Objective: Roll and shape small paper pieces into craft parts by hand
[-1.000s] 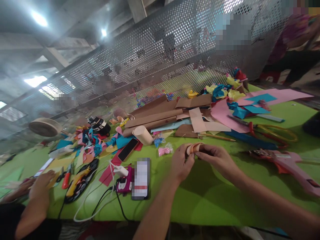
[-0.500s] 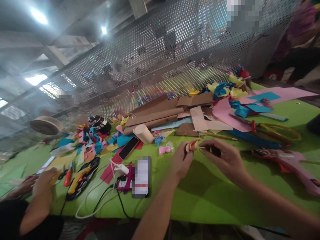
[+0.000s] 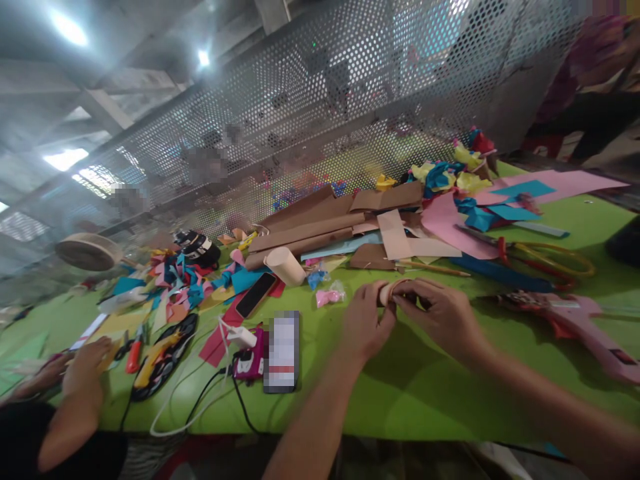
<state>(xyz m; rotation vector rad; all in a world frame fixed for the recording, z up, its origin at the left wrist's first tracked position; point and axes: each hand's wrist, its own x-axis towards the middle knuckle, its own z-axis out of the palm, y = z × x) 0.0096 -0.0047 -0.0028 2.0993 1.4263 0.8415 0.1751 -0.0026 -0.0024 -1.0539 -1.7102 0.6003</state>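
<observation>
Between my two hands, over the green table point(image 3: 400, 380), is a small rolled piece of peach and cream paper point(image 3: 385, 294), mostly covered by fingers. My left hand point(image 3: 367, 319) is closed round it from the left. On the other side, my right hand point(image 3: 440, 315) has its thumb and fingertips pinched on the roll's edge. To the right lies a pink hot glue gun point(image 3: 575, 312). A pencil point(image 3: 443, 269) rests just behind my hands, and a small pink item in clear plastic point(image 3: 329, 295) is left of them.
Brown paper point(image 3: 310, 233), pink sheets point(image 3: 450, 223) and scissors point(image 3: 550, 257) lie behind. Leftward are a cream paper roll point(image 3: 286, 265), two phones, a magenta power strip point(image 3: 253, 357) with cables, and a co-worker's arms point(image 3: 83, 387). A perforated metal screen point(image 3: 300, 133) stands beyond.
My right hand has moved left, from just beside the rolled paper to gripping its edge. The left hand still holds the roll. The view has shifted slightly.
</observation>
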